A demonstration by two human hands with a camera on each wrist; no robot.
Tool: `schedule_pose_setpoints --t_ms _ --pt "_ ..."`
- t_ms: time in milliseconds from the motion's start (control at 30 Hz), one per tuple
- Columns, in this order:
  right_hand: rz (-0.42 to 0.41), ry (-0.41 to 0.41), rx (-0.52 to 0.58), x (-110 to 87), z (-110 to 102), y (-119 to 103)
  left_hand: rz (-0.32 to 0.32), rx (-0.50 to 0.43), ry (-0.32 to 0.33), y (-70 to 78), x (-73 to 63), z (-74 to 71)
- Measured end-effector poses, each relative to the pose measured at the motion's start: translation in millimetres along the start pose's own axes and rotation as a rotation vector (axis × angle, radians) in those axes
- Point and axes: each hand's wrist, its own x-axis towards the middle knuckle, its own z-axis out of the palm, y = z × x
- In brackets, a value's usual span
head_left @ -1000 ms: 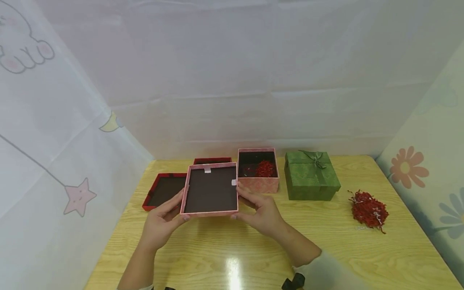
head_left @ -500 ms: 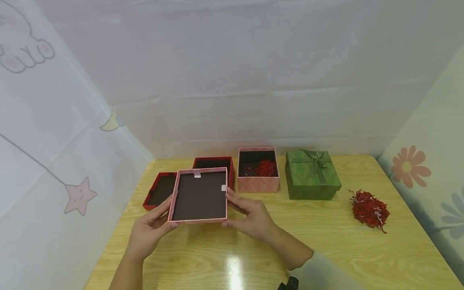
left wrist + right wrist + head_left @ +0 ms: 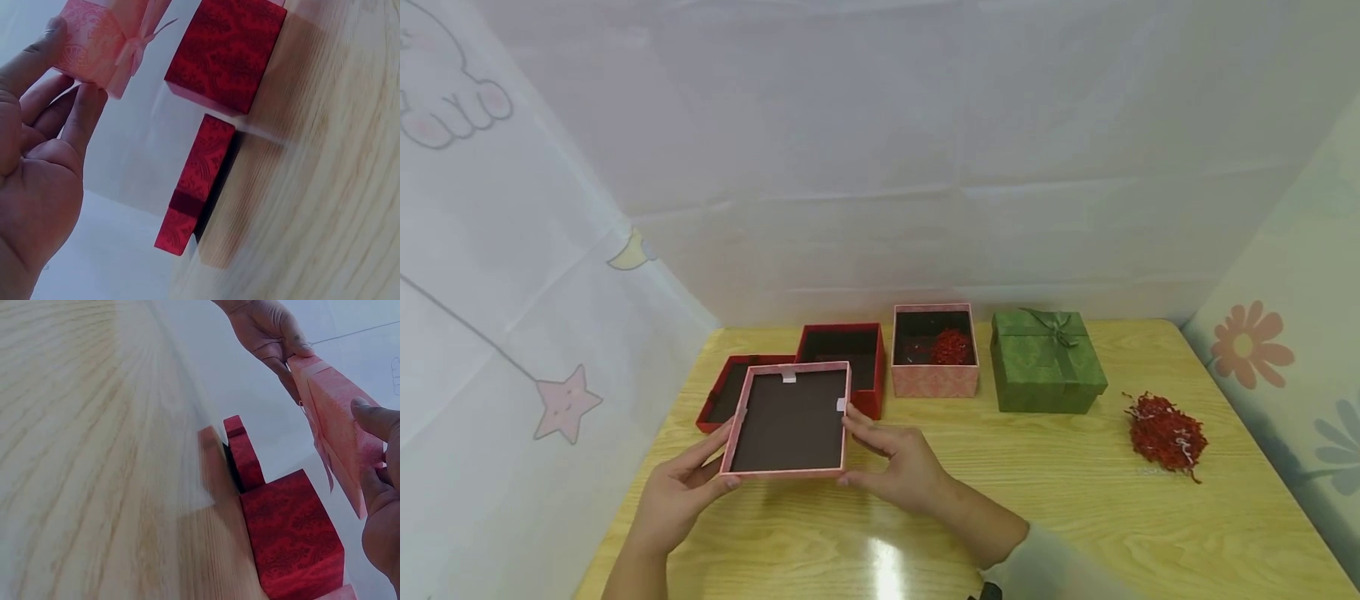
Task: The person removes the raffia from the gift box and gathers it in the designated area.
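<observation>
My left hand and right hand hold a pink box lid between them above the table. Its dark inside, with small white tabs, faces up toward the head camera. Thumbs sit on the near corners; the other fingers are along the sides and partly hidden. In the left wrist view a pink ribbon bow shows on the lid's outer face. Behind the lid stand a red box, open at the top, and a red lid lying inside-up; the pink lid covers part of both.
An open pink box stands at the back with red shredded paper inside. Right of it is a closed green box with a bow. Loose red shredded paper lies on the table's right side. Fabric walls border the wooden table.
Both hands have carried the pink lid left and nearer to the person. More of the red box now shows behind it. The other boxes have stayed in place.
</observation>
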Motion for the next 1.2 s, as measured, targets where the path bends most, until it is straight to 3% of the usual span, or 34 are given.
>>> schedule_pose_setpoints --t_ms 100,533,633,833,1067,1200 --pt "0.013 -0.017 0.011 0.0 6 -1 0.012 -0.004 -0.013 -0.7 -4.9 -5.3" --pt "0.001 -0.059 -0.107 -5.6 32 -4 -0.076 0.101 0.038 -4.7 -24.8 -23.8" --pt "-0.007 -0.072 -0.124 -7.0 40 -5 -0.107 0.116 0.036 -4.1 -31.5 -28.3" --pt "-0.043 -0.081 -0.127 -9.4 53 -6 -0.233 0.137 0.071 0.4 -42.9 -33.0" --pt "-0.013 -0.085 -0.135 -12.4 66 -6 -0.244 0.077 0.027 -1.5 -53.0 -41.3" --pt "0.017 -0.089 -0.152 -13.6 74 -7 -0.318 0.087 0.04 -3.9 -57.3 -47.1"
